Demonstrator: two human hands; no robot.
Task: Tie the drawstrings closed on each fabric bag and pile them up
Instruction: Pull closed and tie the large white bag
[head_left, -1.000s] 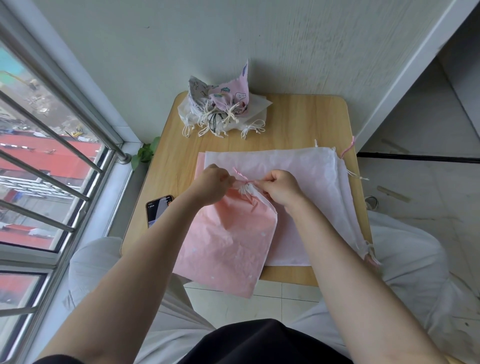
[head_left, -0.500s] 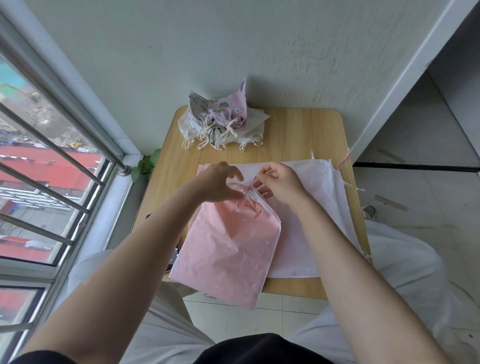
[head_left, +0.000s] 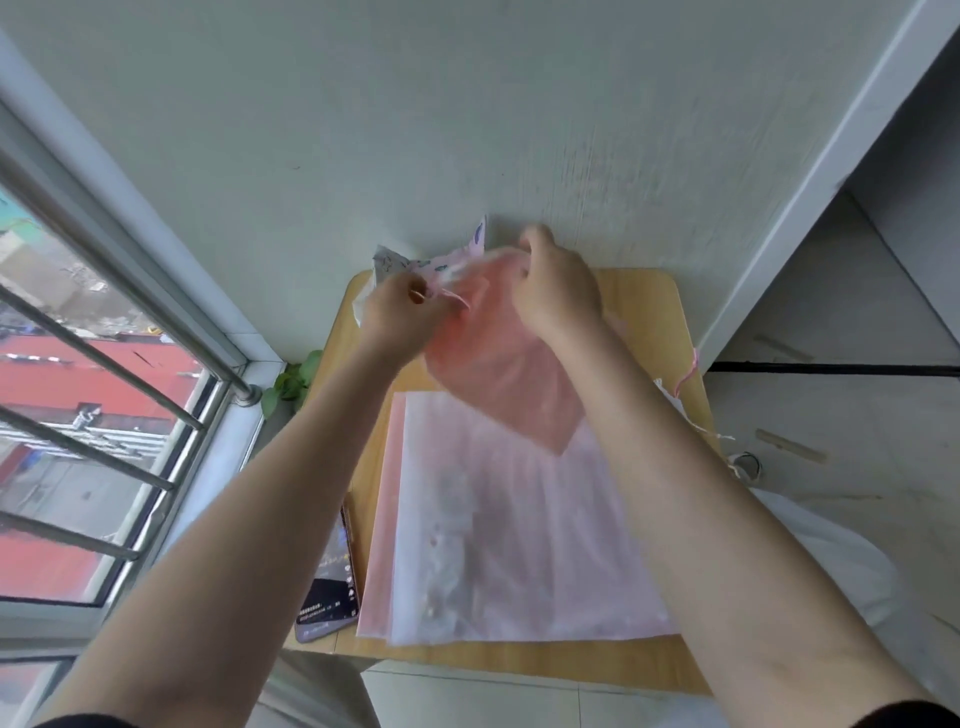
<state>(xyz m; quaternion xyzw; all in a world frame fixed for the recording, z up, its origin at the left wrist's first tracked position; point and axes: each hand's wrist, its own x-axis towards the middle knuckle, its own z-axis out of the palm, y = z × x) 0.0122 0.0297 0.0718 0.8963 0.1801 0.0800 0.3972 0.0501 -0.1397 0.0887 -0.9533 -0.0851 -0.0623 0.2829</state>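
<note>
At the upper middle of the frame, over the far end of the tabletop (head_left: 649, 306), both hands carry the pink drawstring bag (head_left: 498, 374) toward the pile of tied bags (head_left: 415, 262) against the wall. The left hand (head_left: 400, 317) has its fingers curled round the gathered neck and the pink cord; the right hand (head_left: 558, 291) grips the bag's upper edge a little farther right, fingers folded over the cloth. The bag hangs slack between them, its lower corner trailing over the flat stack of untied bags (head_left: 509, 525) that fills the lower middle of the frame. Motion blur hides the knot, so whether it is snug cannot be told.

The step in hand looks like the placing. To do it well, I would keep the neck pinched until the bag rests on the pile, so the knot is not tugged loose. Lower it squarely over the patterned bags, neck toward the same side as theirs, so the pile stays level and does not slide off the upper left corner of the tabletop. Lift the trailing corner clear of the flat stack, lest it drag the top sheet askew. Let go with the right hand first, then the left. The phone (head_left: 330, 592) at the lower left edge of the tabletop is well apart from all this.
</note>
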